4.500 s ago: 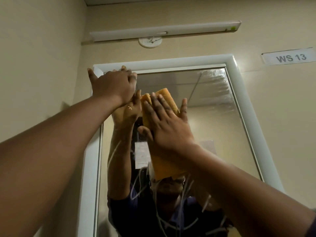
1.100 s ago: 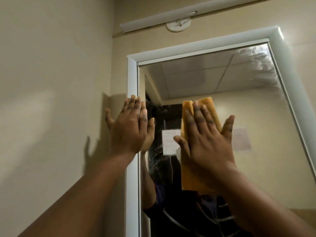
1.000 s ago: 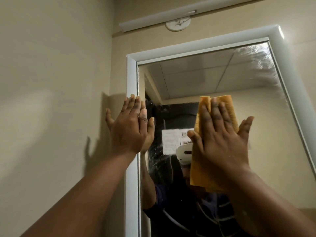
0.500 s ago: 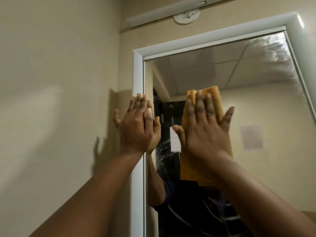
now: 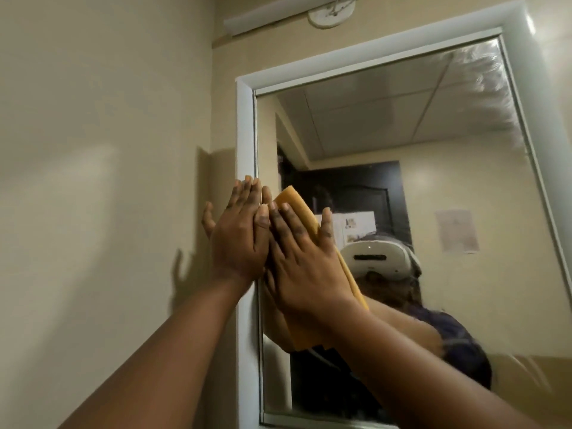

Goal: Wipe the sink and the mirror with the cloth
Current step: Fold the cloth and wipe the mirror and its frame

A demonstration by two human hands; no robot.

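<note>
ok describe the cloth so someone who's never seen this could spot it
Find the white-framed mirror on the beige wall. Near its left edge, the right hand presses a folded cloth flat against the glass. It is the only orange-yellow thing there.

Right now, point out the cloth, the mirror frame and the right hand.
cloth (image 5: 298,209), head view, upper folded part.
mirror frame (image 5: 245,134), head view, left upright.
right hand (image 5: 305,264), head view, back of the hand.

Cloth (image 5: 298,209) showing plain orange-yellow; mirror frame (image 5: 246,134) showing white; wall (image 5: 108,119) looking cream; reflected door (image 5: 356,187) at 12 o'clock of cloth showing black.
</note>
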